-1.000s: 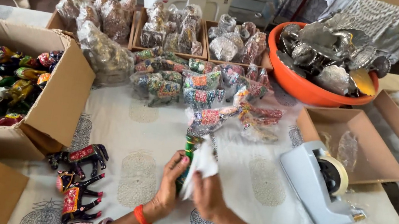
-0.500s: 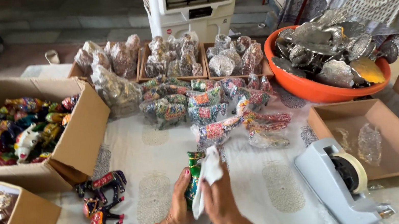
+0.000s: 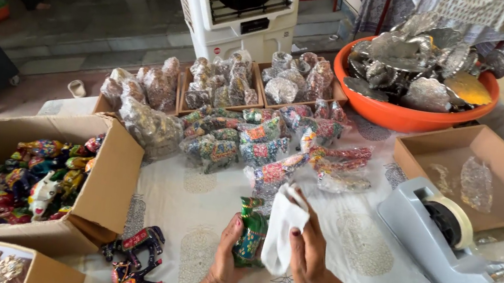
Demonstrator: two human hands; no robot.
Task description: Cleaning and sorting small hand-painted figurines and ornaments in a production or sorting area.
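Across the patterned table (image 3: 203, 219), seen from the head camera, the view had swung left and upward over the last second, bringing the white air cooler (image 3: 234, 3) at the far side fully into sight. At the near edge the left hand (image 3: 225, 258) kept its fingers closed around a green painted figurine (image 3: 250, 240), held just above the table. Beside it, the right hand (image 3: 308, 249) kept its fingers pinched on a white cloth (image 3: 283, 233) pressed against the figurine, so the wiping appeared to be continuing.

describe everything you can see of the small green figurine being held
The green figurine is small and painted, mostly dark green with gold and red decoration, glossy as if lacquered. It stands roughly upright above the patterned tablecloth, gripped from the left side by the left hand. The right hand presses a white cloth against its right side, hiding that part. Its exact shape is hard to tell.
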